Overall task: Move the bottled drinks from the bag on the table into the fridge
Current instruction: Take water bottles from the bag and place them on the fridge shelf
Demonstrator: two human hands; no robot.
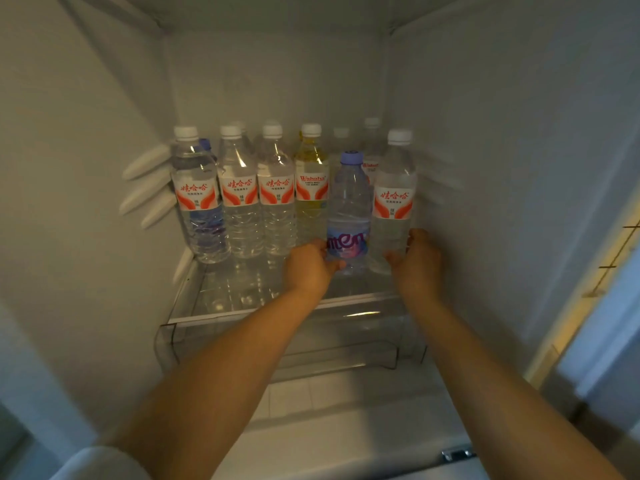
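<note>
Placement of 2 bottles on the fridge's glass shelf (194, 306). The left hand (308, 268) wraps its fingers round the base of the blue-capped bottle (349, 209); the right hand (420, 261) curls its fingers against the lower body of the white-capped bottle (394, 199) at the right wall. Both bottles stand upright, just beside each other, in front of a row of 4 white-capped bottles (256, 188), one holding yellowish liquid; further bottles stand behind.

To finish well, seat each base flat before releasing, and withdraw straight back so that neighbours are not tipped.

The bottles are thin clear plastic, ribbed low down, with glossy paper labels in red-and-white or purple. The shelf is smooth and reflective, so bases may slide. The fridge's walls are matt white, with moulded rails (145, 188) at left.
</note>
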